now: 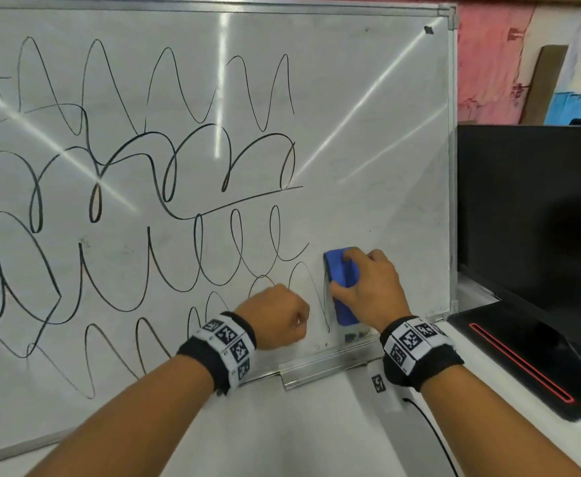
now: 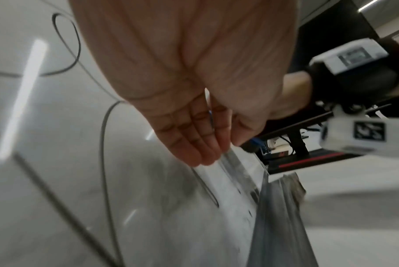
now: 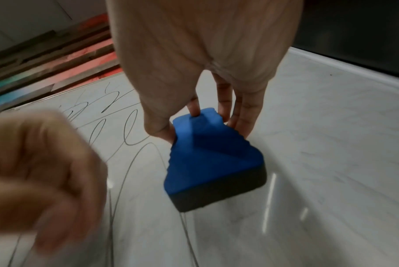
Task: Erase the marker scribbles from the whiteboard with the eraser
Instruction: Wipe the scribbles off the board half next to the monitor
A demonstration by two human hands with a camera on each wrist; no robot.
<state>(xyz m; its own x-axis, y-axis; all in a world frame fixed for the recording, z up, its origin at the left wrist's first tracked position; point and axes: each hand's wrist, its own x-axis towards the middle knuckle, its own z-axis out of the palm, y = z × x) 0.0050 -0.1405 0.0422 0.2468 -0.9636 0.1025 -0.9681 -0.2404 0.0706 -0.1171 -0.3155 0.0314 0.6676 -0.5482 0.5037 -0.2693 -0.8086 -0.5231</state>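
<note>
Your two forearms reach in from the bottom of the head view, each wrist wrapped in a black band with printed marker squares (image 1: 228, 346).

Your left hand (image 1: 275, 316) sits low against the whiteboard (image 1: 368, 132), just left of the eraser, holding nothing. From the head view and the right wrist view it looks like a loose fist; the left wrist view shows the fingers (image 2: 189, 144) lying together, fairly straight, tips near the aluminium tray (image 1: 327, 364) at the board's bottom edge. The views disagree, so how far it is curled I cannot tell.

Your right hand (image 1: 368, 287) grips the blue eraser (image 1: 342, 284): thumb on its left flank, fingers over the top and right side. The eraser stands upright, its dark felt face (image 3: 216, 195) flat on the board, in the lower right part, just above the tray. Its left edge touches the rightmost stroke of the bottom scribble row.

Black marker scribbles (image 1: 165, 173) cover the board from the left edge to about the middle: zigzags on top, loops below, waves at the bottom. The strip right of the eraser shows only faint grey smears.

Beyond the board's right frame stands a black monitor (image 1: 537, 208) on a base with a red line (image 1: 523, 366). Farther back, a pink wall (image 1: 488, 63).
</note>
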